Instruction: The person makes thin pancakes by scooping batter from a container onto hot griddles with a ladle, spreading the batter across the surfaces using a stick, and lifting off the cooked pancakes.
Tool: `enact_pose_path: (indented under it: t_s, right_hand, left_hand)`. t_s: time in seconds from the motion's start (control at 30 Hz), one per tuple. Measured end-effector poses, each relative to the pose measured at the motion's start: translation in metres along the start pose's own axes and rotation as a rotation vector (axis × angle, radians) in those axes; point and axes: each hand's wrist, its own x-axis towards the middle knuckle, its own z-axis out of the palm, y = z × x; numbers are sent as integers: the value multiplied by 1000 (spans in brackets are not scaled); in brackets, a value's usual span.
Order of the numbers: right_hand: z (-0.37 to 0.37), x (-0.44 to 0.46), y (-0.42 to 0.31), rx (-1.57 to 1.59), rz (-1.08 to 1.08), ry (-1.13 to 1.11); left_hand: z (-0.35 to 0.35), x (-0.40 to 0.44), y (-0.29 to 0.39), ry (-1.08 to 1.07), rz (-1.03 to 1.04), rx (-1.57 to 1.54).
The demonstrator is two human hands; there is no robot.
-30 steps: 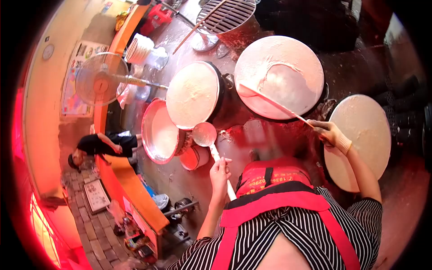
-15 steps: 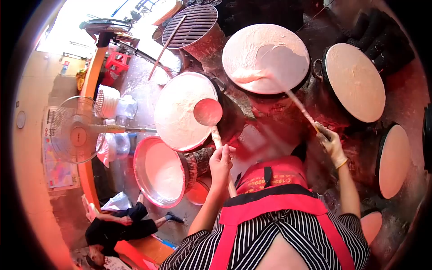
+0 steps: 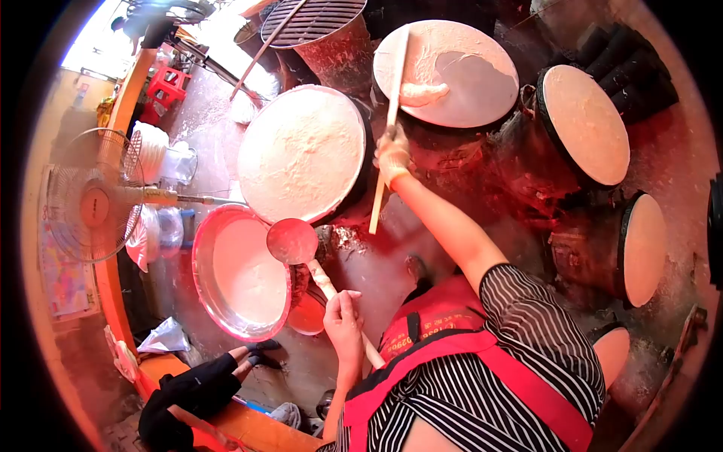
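My left hand [image 3: 345,325] is closed around the handle of a ladle [image 3: 292,241], whose round bowl hangs by the right rim of a red-rimmed basin [image 3: 200,290] of pale batter. In my right hand [image 3: 392,157] is a long flat wooden stick [image 3: 399,75]; its far end lies over the left side of the upper round griddle [image 3: 478,87]. A thick roll of batter [image 3: 423,94] rests on that griddle beside a smooth, thinner patch. Below and left of it, another griddle [image 3: 301,151] carries a rough layer of batter.
More coated griddles on drum stoves line the right, one upper [image 3: 586,124] and one lower [image 3: 646,248]. A slatted round grate [image 3: 312,22] is at the top. A fan [image 3: 94,207] stands left. Another person [image 3: 192,392] in dark clothes is at lower left.
My right hand and stick have swung left, from the upper griddle's right side to its left. The ladle has moved from over the left griddle down to the basin's rim.
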Motion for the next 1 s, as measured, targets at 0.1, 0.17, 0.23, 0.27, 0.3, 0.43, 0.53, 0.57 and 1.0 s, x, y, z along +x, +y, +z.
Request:
enact_pose_path:
  t_s: [0.1, 0.17, 0.23, 0.27, 0.3, 0.43, 0.53, 0.57, 1.0]
  right_hand:
    - [-64, -77, -32, 372, 188, -104]
    - [-105, -92, -33, 280, 162, -64]
    - [-146, -95, -37, 300, 218, -86]
    - [-163, -99, -59, 299, 278, -65]
    - [-176, -102, -83, 300, 335, -46]
    - [-168, -65, -105, 519, 238, -19]
    - [-155, -68, -107, 206, 304, -254]
    - [-164, -71, -100, -34, 239, -400]
    - [-302, -16, -121, -42, 394, -631]
  left_hand:
    - [1, 2, -1, -19, -8, -17]
    - [6, 3, 4, -47, -21, -46]
    - [12, 5, 4, -83, -7, -63]
    - [15, 4, 4, -96, -5, -70]
    - [19, 4, 4, -109, 0, -77]
    - [34, -2, 3, -139, -10, -64]
    - [54, -5, 6, -177, -13, -84]
    - [60, -6, 8, -184, -12, -71]
    - [166, -5, 6, -220, 18, -39]
